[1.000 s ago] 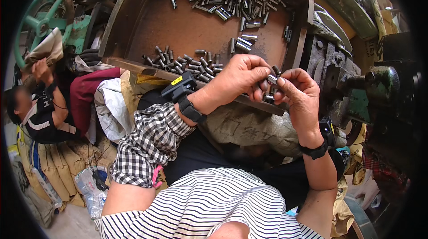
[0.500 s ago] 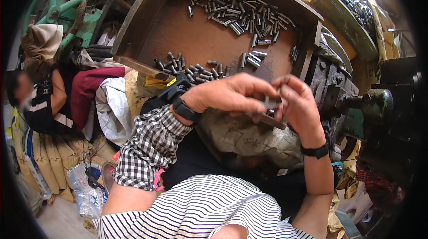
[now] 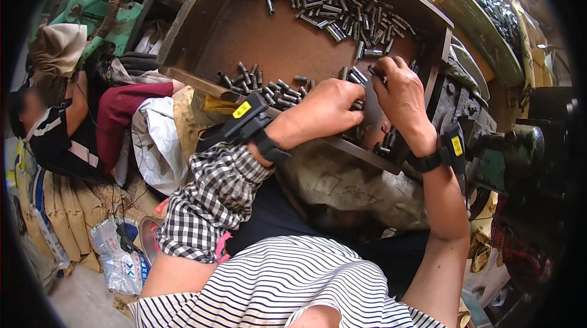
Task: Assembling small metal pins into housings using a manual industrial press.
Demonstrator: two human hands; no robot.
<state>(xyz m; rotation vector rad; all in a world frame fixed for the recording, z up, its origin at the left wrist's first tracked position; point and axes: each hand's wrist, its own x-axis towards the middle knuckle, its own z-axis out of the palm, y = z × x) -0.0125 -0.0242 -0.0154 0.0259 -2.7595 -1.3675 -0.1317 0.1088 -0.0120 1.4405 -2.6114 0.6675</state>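
Over the near side of a brown wooden tray (image 3: 226, 46), my left hand (image 3: 324, 108) is closed with its fingers curled under. A dark bit shows by its fingertips, but what it grips is mostly hidden. My right hand (image 3: 400, 92) reaches into the tray, thumb and fingers pinched on the dark end of a small metal tube (image 3: 372, 71). Between the hands lie a few shiny tubes (image 3: 356, 75). A pile of short metal tubes (image 3: 342, 13) covers the far side, a smaller cluster (image 3: 281, 94) lies left of my left hand, and several dark pieces (image 3: 386, 142) sit in the near right corner.
A dark machine with a rounded metal part (image 3: 526, 144) stands close on the right. Another bin (image 3: 489, 16) of metal pieces is at the far right. At left are a green handwheel (image 3: 79, 3), a seated person (image 3: 67, 120) and stacked sacks (image 3: 67, 224).
My hands, together in front of the tray's near edge before, have moved apart. The right hand has gone farther into the tray; the left has shifted slightly. The view has shifted slightly.
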